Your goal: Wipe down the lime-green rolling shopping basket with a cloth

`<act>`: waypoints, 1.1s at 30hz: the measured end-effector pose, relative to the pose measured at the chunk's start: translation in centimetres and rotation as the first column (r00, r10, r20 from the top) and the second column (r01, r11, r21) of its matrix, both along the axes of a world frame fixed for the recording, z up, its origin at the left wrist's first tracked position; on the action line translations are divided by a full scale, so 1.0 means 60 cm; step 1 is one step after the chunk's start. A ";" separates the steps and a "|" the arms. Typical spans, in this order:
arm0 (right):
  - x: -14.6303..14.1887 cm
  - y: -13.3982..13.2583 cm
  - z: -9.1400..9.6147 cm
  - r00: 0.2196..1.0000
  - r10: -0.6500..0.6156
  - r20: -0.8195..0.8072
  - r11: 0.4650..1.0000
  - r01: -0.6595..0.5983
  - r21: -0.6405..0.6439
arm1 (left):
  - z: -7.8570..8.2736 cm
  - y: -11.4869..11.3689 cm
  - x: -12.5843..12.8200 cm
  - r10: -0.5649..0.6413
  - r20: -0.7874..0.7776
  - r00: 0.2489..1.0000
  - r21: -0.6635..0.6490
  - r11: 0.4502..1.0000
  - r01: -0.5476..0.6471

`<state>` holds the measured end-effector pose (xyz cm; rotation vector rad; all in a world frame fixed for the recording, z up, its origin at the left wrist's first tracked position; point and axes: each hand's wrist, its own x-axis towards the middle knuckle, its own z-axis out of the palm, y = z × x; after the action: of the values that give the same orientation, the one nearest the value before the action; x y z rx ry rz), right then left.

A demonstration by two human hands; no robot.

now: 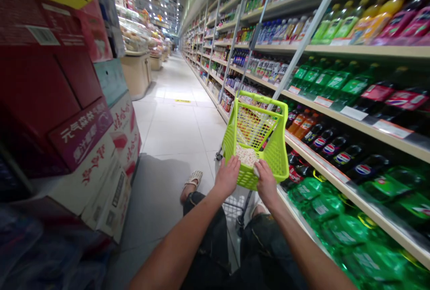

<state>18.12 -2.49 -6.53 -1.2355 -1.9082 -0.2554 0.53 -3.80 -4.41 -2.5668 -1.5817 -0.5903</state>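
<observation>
Two bare hands at a lime-green shopping-cart basket [278, 153]. Progress, judged from this view: contact is made, with both hands in place on the basket's near rim, and a white, red-speckled article [247, 155] already lies inside, just beyond the fingertips; release is yet to be done. The Pepsi bottles [331, 146], to the right of the right hand and well apart from it, stand untouched on their shelf, as do the large green soft-drink bottles [339, 231] below them.

Pose: the forearms extend forward from the lower edge and converge. The left hand [228, 176] is palm-down, its fingers closed over the rim; the right hand [266, 179], a short gap to its right, is likewise curled on the rim, with something white at its fingers. Whether either hand also grips the article cannot be told. A perforated white shoe [192, 180] rests left of the left hand; stacked drink cartons [83, 128] stand farther left.
</observation>
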 end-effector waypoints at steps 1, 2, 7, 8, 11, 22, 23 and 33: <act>-0.004 0.000 -0.001 1.000 0.017 -0.011 1.000 -0.017 -0.002 | -0.003 -0.006 0.009 0.035 0.003 0.999 -0.009 0.999 -0.035; -0.009 -0.001 -0.001 0.999 0.039 -0.017 0.999 -0.040 -0.009 | -0.006 -0.013 0.018 0.067 0.010 0.998 -0.014 0.998 -0.067; 0.009 -0.014 0.007 1.000 0.025 0.007 0.999 -0.025 -0.028 | -0.016 -0.035 0.047 0.114 0.068 0.991 -0.018 0.993 -0.113; 0.014 -0.017 0.008 1.000 -0.008 0.004 1.000 0.008 -0.022 | -0.016 -0.036 0.050 0.116 0.079 0.990 -0.025 0.993 -0.115; 0.010 -0.021 0.007 1.000 -0.024 -0.006 0.999 0.024 -0.025 | -0.012 -0.037 0.054 0.130 0.100 0.987 -0.037 0.991 -0.127; 0.000 -0.002 0.005 0.999 0.017 -0.038 1.000 -0.018 -0.018 | -0.015 -0.027 0.027 0.078 0.170 0.982 -0.060 0.996 -0.069; -0.019 -0.002 0.003 0.998 0.048 -0.046 0.998 -0.049 -0.025 | -0.017 -0.023 0.026 0.102 0.228 0.968 -0.066 0.994 -0.089; -0.010 0.004 0.004 0.989 0.144 0.024 0.989 -0.145 0.031 | -0.006 0.019 -0.009 0.331 0.276 0.902 -0.113 0.944 -0.311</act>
<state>17.53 -2.28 -6.30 -1.0713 -1.9941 -0.2235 -0.02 -2.69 -4.77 -2.2605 -2.0941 -0.9256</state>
